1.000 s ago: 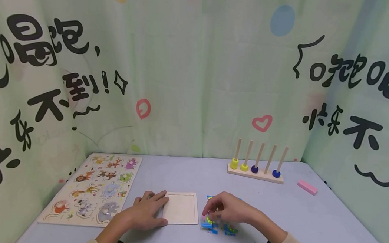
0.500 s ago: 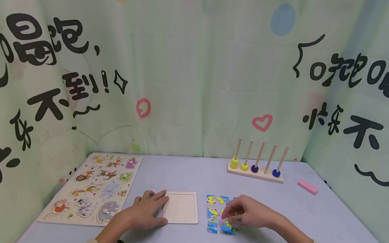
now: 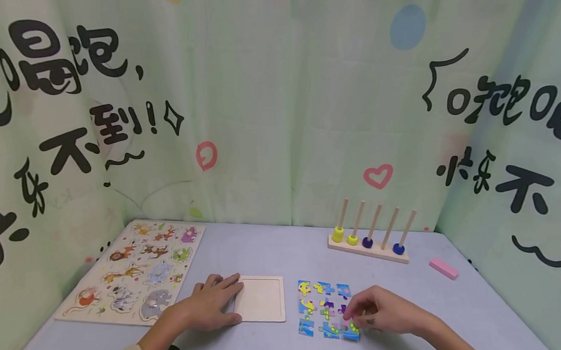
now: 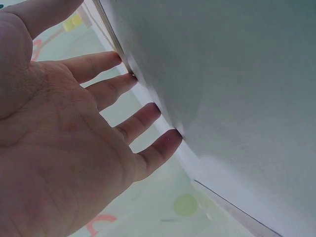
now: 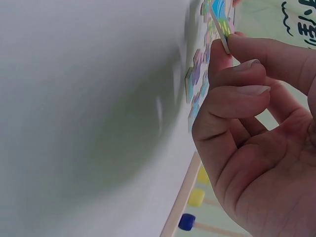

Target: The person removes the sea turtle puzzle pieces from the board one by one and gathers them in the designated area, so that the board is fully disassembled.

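Observation:
My right hand [image 3: 387,312] pinches a blue and green jigsaw piece [image 3: 350,331] between thumb and index finger, at the near right corner of a group of pieces. In the right wrist view that jigsaw piece [image 5: 221,17] stands tilted in the fingertips. Several other jigsaw pieces [image 3: 306,305], blue with yellow and purple, lie in loose rows to its left. My left hand [image 3: 214,303] rests with spread fingers at the left edge of a plain wooden puzzle tray [image 3: 260,300]. In the left wrist view its fingertips [image 4: 170,140] touch the table.
An animal puzzle board [image 3: 137,275] lies at the left. At the back right stands a wooden bead stacker [image 3: 372,252] with five pegs' worth replaced by several pegs and yellow and blue beads. A pink block [image 3: 443,269] lies at the right. Printed curtains [image 3: 277,116] enclose the table.
My right hand has moved right with the jigsaw piece, from beside the tray to the right end of the near row, uncovering the other pieces. The left hand stays in place.

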`<action>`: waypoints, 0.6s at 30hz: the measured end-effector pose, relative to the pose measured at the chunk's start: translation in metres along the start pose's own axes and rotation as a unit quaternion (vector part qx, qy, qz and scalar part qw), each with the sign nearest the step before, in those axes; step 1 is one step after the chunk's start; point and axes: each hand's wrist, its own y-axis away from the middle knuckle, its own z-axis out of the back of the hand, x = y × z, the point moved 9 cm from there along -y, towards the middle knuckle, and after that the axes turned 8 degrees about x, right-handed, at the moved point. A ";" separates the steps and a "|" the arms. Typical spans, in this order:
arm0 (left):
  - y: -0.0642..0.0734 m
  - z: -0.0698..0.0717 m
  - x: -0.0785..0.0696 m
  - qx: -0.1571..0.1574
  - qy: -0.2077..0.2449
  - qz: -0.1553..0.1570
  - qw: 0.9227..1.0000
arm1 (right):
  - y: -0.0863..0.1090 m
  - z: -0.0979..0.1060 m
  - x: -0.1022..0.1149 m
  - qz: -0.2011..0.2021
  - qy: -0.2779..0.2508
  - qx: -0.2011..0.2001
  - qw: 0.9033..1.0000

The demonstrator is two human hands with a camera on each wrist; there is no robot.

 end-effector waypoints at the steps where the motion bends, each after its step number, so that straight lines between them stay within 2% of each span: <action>1: 0.000 0.000 0.000 0.000 0.000 0.000 1.000 | 0.001 0.001 -0.001 0.000 -0.002 0.001 1.000; 8: -0.001 0.000 0.001 0.000 -0.005 0.003 1.000 | 0.003 0.001 -0.008 -0.007 0.000 -0.001 1.000; 18: -0.001 0.001 0.000 0.001 -0.002 -0.001 1.000 | 0.004 -0.002 0.000 0.006 0.033 -0.008 0.999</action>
